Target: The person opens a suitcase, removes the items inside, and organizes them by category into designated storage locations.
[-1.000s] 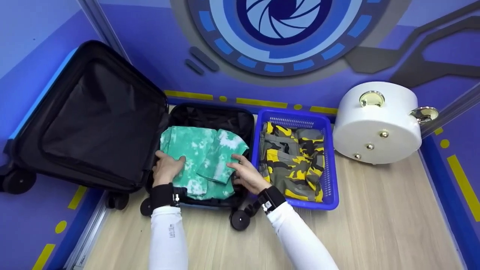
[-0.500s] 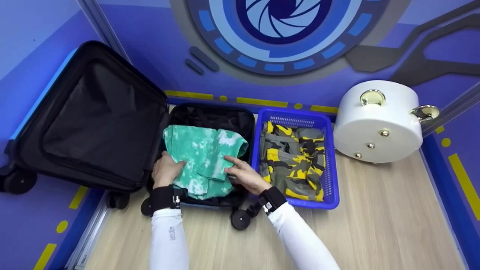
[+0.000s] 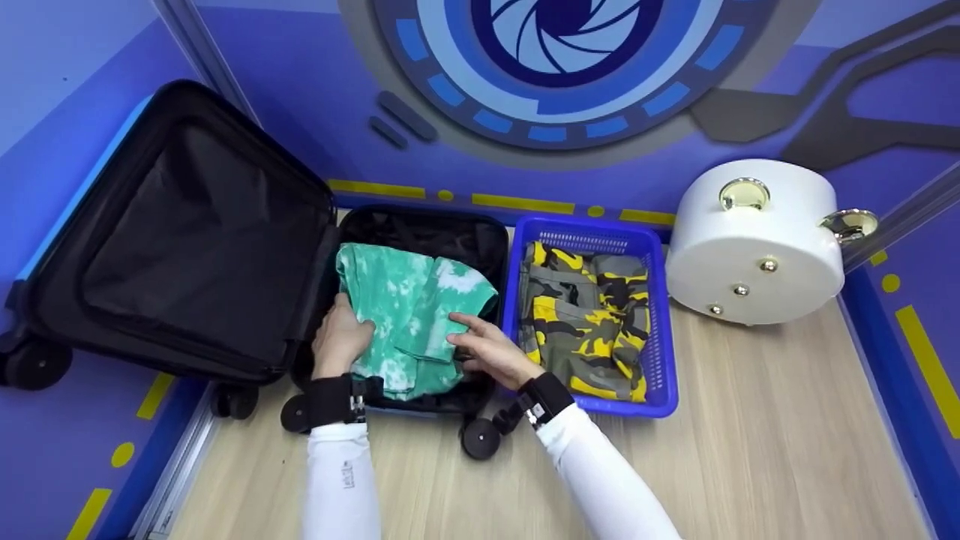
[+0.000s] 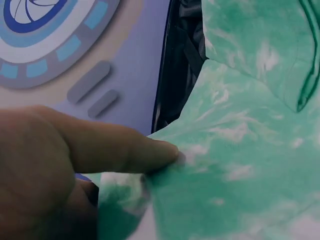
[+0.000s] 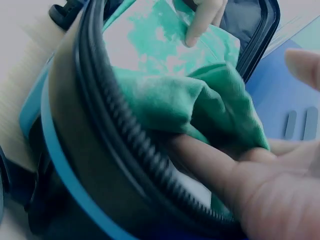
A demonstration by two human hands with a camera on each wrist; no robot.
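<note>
A folded green-and-white tie-dye garment [image 3: 409, 300] lies in the black bottom half of an open suitcase [image 3: 420, 217]. My left hand [image 3: 343, 341] holds its left edge. In the left wrist view the thumb [image 4: 150, 152] presses on top of the cloth, while the other fingers are mostly hidden beneath. At the garment's right side is my right hand [image 3: 495, 352]. Its fingers [image 5: 205, 162] reach straight under a loose fold in the right wrist view, and the thumb stands off the cloth.
A blue plastic basket [image 3: 670, 360] with folded yellow-and-grey camouflage clothing [image 3: 577, 337] adjoins the suitcase's right side. The suitcase lid [image 3: 187, 247] leans open at left. A white drum-shaped object [image 3: 750, 262] with gold knobs stands at the right, against the blue wall [image 3: 315, 97].
My left hand has shifted slightly up and right, drawing the garment's left edge inward. My right hand's fingers have moved a little left over the garment's right part.
</note>
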